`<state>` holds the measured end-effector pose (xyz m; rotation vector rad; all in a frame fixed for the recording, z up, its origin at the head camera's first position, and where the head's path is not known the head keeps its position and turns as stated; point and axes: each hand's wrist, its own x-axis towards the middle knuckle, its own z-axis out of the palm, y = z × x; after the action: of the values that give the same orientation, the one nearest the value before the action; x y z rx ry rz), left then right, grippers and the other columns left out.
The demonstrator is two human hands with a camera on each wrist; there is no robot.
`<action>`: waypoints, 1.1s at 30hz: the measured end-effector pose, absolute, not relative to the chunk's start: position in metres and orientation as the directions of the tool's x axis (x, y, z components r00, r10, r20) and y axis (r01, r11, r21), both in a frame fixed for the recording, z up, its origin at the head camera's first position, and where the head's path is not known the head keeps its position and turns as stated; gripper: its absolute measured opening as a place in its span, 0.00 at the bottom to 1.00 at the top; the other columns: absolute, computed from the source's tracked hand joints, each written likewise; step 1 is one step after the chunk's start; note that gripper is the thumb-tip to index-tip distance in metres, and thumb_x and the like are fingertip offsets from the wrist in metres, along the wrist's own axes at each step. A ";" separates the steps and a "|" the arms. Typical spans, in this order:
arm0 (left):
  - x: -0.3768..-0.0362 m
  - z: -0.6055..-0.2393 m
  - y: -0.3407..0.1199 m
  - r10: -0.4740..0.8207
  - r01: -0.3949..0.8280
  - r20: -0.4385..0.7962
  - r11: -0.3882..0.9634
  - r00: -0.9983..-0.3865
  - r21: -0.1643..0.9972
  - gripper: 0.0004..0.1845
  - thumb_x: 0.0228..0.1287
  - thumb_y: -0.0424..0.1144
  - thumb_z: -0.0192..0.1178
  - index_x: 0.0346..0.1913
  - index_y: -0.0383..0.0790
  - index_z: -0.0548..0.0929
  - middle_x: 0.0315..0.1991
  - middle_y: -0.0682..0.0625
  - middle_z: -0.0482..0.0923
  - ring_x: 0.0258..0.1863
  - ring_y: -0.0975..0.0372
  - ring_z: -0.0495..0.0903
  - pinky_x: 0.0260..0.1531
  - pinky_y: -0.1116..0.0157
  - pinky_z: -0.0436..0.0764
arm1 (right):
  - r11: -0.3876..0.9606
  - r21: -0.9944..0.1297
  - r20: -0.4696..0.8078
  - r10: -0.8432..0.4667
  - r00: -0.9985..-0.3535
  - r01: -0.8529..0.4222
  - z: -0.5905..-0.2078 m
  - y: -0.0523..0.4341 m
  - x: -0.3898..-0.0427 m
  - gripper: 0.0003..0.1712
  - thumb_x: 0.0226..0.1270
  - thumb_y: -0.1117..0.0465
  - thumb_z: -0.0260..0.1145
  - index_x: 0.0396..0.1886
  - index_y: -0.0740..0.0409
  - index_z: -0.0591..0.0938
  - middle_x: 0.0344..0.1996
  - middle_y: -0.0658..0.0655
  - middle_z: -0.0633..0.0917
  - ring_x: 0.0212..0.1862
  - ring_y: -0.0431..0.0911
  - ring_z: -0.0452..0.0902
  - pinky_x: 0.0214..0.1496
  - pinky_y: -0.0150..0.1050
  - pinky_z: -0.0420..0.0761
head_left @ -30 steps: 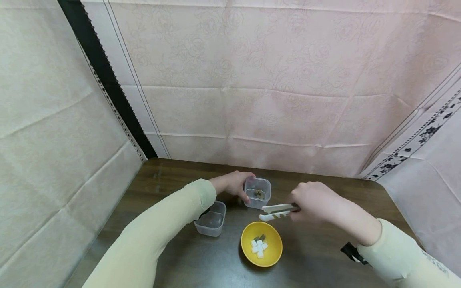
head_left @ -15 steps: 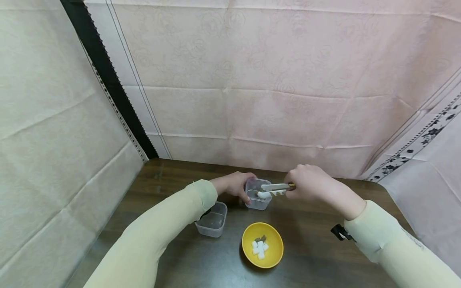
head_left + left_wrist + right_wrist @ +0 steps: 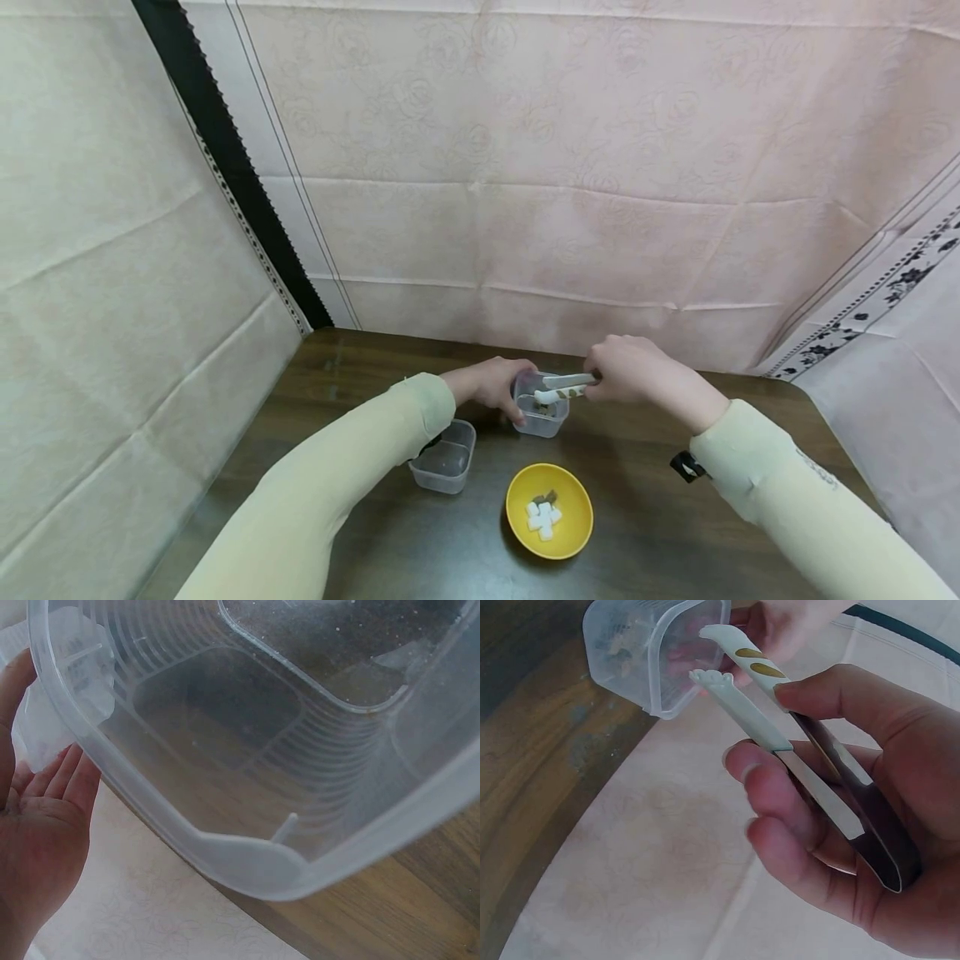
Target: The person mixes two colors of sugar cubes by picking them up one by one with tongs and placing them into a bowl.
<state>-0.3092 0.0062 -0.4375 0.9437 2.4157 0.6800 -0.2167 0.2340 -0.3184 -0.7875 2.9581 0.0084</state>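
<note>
I find the left hand (image 3: 495, 386) at the far side of the table (image 3: 637, 533), its grip holding the far clear container (image 3: 542, 428) by its left side. Small brown bits (image 3: 545, 409) lie inside. The right hand (image 3: 626, 368) has its grip around the tongs (image 3: 832, 750); I note their white tips parted, at that container's mouth. A second clear container (image 3: 441, 479) stands near-left, partly covered by the left sleeve (image 3: 352, 467). Nearest, the yellow bowl (image 3: 577, 517) contains white cubes (image 3: 543, 520) and brown pieces (image 3: 545, 497).
</note>
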 end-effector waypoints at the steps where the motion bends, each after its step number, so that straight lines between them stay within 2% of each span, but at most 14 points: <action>1: -0.309 -0.437 0.006 0.713 0.488 -0.232 0.645 -0.662 0.589 0.46 0.53 0.44 0.86 0.74 0.48 0.73 0.62 0.48 0.81 0.54 0.58 0.78 0.65 0.56 0.80 | 0.870 -0.017 -0.088 -0.491 -0.867 -0.492 -0.320 0.233 -0.218 0.20 0.60 0.58 0.74 0.14 0.46 0.74 0.13 0.42 0.66 0.19 0.38 0.59 0.21 0.34 0.58; 8: -0.308 -0.436 0.007 0.711 0.483 -0.238 0.647 -0.662 0.590 0.45 0.54 0.43 0.86 0.74 0.47 0.73 0.62 0.49 0.81 0.55 0.57 0.79 0.65 0.55 0.79 | 0.888 0.008 -0.149 -0.454 -0.878 -0.461 -0.329 0.225 -0.232 0.17 0.61 0.55 0.75 0.16 0.47 0.78 0.15 0.44 0.73 0.21 0.40 0.65 0.22 0.35 0.64; 16: -0.309 -0.435 0.007 0.718 0.495 -0.231 0.641 -0.656 0.586 0.45 0.53 0.43 0.86 0.73 0.46 0.73 0.58 0.50 0.82 0.52 0.59 0.79 0.63 0.57 0.79 | 0.891 0.078 -0.166 -0.432 -0.887 -0.448 -0.336 0.217 -0.242 0.16 0.59 0.54 0.76 0.18 0.48 0.78 0.17 0.46 0.76 0.23 0.43 0.67 0.24 0.38 0.67; 25: -0.311 -0.436 0.008 0.718 0.495 -0.233 0.643 -0.656 0.584 0.46 0.52 0.44 0.86 0.73 0.46 0.73 0.59 0.50 0.82 0.52 0.60 0.79 0.63 0.57 0.79 | 0.886 0.140 -0.201 -0.412 -0.889 -0.442 -0.341 0.209 -0.250 0.14 0.58 0.50 0.79 0.24 0.50 0.82 0.23 0.47 0.80 0.28 0.46 0.75 0.32 0.46 0.82; 33: -0.310 -0.435 0.007 0.719 0.490 -0.236 0.640 -0.654 0.592 0.46 0.53 0.44 0.86 0.74 0.46 0.73 0.60 0.50 0.82 0.52 0.59 0.79 0.63 0.57 0.79 | 0.880 0.170 -0.208 -0.409 -0.889 -0.444 -0.346 0.202 -0.254 0.14 0.54 0.52 0.78 0.22 0.50 0.80 0.23 0.49 0.80 0.28 0.47 0.76 0.32 0.48 0.83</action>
<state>-0.3099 0.0068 -0.4354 0.9484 2.4050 0.6778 -0.2536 0.2018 -0.3457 -0.6594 2.8834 0.3195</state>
